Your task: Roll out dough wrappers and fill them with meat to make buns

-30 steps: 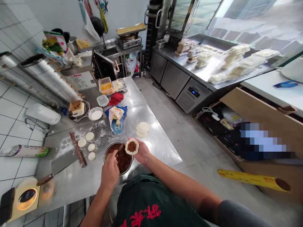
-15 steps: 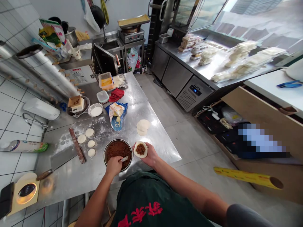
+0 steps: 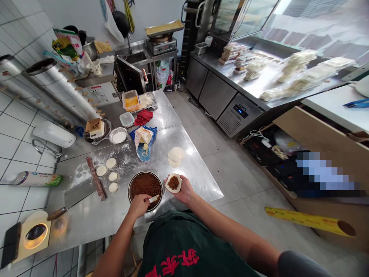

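Observation:
My right hand (image 3: 183, 191) cups a round dough wrapper (image 3: 173, 182) with a lump of brown filling in its middle, just right of a metal bowl (image 3: 145, 190) of brown minced filling. My left hand (image 3: 138, 204) is closed on a small flat spatula (image 3: 153, 199) whose tip rests in the bowl at its near rim. A stack of rolled wrappers (image 3: 175, 155) lies on the steel table (image 3: 184, 169) beyond my right hand. Several small dough discs (image 3: 108, 174) sit on a floured patch beside a wooden rolling pin (image 3: 96, 183).
A cleaver (image 3: 72, 200) lies left of the bowl. A blue bag (image 3: 143, 142), a bowl of flour (image 3: 118, 136), a red cloth (image 3: 143, 117) and plastic tubs (image 3: 130, 102) stand farther back. A steel counter (image 3: 259, 80) with packed goods runs along the right; a yellow tube (image 3: 308, 222) lies on the floor.
My left hand drew the spatula back from the wrapper and down into the bowl. My right hand shifted the filled wrapper slightly right and nearer.

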`<act>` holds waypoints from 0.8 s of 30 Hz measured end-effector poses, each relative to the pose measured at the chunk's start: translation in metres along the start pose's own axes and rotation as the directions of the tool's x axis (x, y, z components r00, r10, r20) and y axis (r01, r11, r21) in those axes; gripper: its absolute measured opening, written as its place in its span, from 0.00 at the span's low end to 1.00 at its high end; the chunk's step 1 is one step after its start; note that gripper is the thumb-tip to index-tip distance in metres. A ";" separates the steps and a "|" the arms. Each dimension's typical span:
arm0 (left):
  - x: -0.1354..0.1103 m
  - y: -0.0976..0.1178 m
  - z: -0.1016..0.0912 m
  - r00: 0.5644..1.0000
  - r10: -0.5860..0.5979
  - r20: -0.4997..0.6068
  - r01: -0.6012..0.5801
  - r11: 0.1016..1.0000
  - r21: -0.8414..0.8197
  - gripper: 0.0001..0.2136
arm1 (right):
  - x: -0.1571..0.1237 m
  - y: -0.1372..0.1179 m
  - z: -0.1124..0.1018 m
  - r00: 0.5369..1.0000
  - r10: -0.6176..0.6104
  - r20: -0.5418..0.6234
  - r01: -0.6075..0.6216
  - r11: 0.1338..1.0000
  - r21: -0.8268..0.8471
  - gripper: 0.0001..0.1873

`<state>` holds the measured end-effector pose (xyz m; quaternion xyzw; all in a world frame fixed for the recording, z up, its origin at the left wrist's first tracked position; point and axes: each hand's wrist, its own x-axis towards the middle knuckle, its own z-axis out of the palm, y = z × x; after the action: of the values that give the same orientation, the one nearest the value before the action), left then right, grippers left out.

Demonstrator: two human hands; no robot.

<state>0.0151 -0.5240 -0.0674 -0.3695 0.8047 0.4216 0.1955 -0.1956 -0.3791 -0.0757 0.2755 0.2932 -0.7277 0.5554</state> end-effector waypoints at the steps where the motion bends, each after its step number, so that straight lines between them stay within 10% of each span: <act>1: 0.000 -0.001 -0.001 1.000 -0.006 0.016 0.006 0.999 -0.032 0.17 | 0.001 -0.001 -0.001 1.000 -0.006 -0.004 0.006 1.000 -0.005 0.10; 8: -0.007 -0.001 -0.012 0.995 -0.021 0.102 0.048 0.961 -0.273 0.20 | 0.007 0.005 -0.004 0.999 -0.018 -0.027 0.017 0.999 -0.048 0.11; 11: -0.018 0.020 -0.018 0.997 0.068 -0.047 -0.078 0.963 -0.260 0.19 | 0.004 0.017 0.006 1.000 0.028 0.013 -0.027 0.997 -0.073 0.13; 17: -0.045 0.063 -0.002 0.713 0.524 -0.466 -0.366 0.845 0.391 0.24 | -0.012 0.028 0.046 0.980 0.023 0.196 -0.020 1.000 -0.020 0.17; 24: -0.052 0.073 -0.005 0.595 0.623 -0.507 -0.325 0.764 0.557 0.26 | -0.021 0.024 0.066 0.964 0.025 0.263 -0.019 1.000 -0.025 0.17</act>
<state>-0.0066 -0.4791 0.0070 -0.2113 0.9575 0.1198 -0.1559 -0.1725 -0.4189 -0.0183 0.1734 0.2216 -0.7484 0.6006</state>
